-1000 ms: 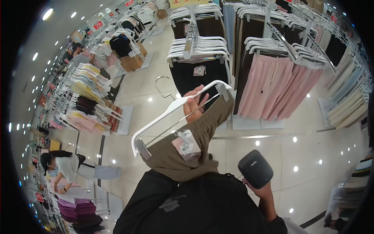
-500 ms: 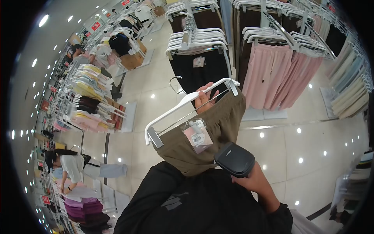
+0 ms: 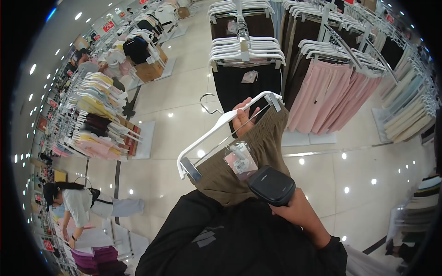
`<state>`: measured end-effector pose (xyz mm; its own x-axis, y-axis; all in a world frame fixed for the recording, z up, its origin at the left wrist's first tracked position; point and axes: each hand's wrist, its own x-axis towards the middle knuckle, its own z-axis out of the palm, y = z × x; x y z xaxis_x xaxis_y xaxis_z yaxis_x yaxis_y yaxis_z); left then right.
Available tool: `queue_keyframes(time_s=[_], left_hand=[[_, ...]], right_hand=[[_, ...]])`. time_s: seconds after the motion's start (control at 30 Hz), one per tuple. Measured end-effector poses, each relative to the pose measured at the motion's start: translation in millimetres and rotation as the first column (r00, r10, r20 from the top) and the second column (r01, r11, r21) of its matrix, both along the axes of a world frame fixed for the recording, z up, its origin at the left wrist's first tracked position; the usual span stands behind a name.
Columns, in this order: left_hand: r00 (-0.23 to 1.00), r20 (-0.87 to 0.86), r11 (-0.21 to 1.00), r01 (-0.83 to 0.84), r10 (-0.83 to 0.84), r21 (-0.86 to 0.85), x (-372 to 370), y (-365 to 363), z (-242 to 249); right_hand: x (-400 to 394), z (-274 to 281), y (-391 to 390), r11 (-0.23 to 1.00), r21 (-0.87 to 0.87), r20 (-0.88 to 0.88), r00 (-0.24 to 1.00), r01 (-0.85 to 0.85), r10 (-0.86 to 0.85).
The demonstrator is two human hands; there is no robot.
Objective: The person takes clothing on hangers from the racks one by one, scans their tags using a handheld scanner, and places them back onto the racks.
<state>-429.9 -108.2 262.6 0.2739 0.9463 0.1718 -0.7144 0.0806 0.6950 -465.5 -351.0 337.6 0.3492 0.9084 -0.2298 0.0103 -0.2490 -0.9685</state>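
The black handheld scanner, gripped in the right hand, was clear of the brown elastic-waist garment a second ago; now it overlaps it in view, near the price tag. The left hand holds the white clip hanger, the garment clipped below.

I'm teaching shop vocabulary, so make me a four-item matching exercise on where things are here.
1. hanger
2. scanner
3. brown garment
4. pink trousers

A. hanging on a rack
B. in the person's right hand
C. in the person's left hand
D. held by the clips of item 1

Pairs: 1-C, 2-B, 3-D, 4-A
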Motion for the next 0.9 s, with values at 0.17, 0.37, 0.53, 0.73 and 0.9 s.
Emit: queue_keyframes(time_s=[0.17,0.37,0.53,0.73,0.9], left_hand=[[1.000,0.026,0.999,-0.011,0.013,-0.048,-4,11,7],[0.997,0.004,0.996,0.072,-0.072,-0.043,-16,25,3],[0.991,-0.072,0.993,0.113,-0.111,0.024,-20,34,-5],[0.974,-0.214,0.954,0.137,-0.080,0.267,-16,25,-10],[0.977,-0.189,0.798,0.195,-0.103,0.570,22,14,-31]], right_hand=[[-20,2,23,0.998,-0.049,0.051,0.998,0.042,-0.039],[-42,0,41,0.991,-0.052,0.058,0.991,0.121,-0.118],[-53,-1,44,0.973,-0.017,0.031,0.973,0.229,-0.228],[-58,-17,20,0.898,0.036,-0.076,0.897,0.439,-0.436],[-43,-39,-24,0.778,0.156,-0.236,0.788,0.609,-0.569]])
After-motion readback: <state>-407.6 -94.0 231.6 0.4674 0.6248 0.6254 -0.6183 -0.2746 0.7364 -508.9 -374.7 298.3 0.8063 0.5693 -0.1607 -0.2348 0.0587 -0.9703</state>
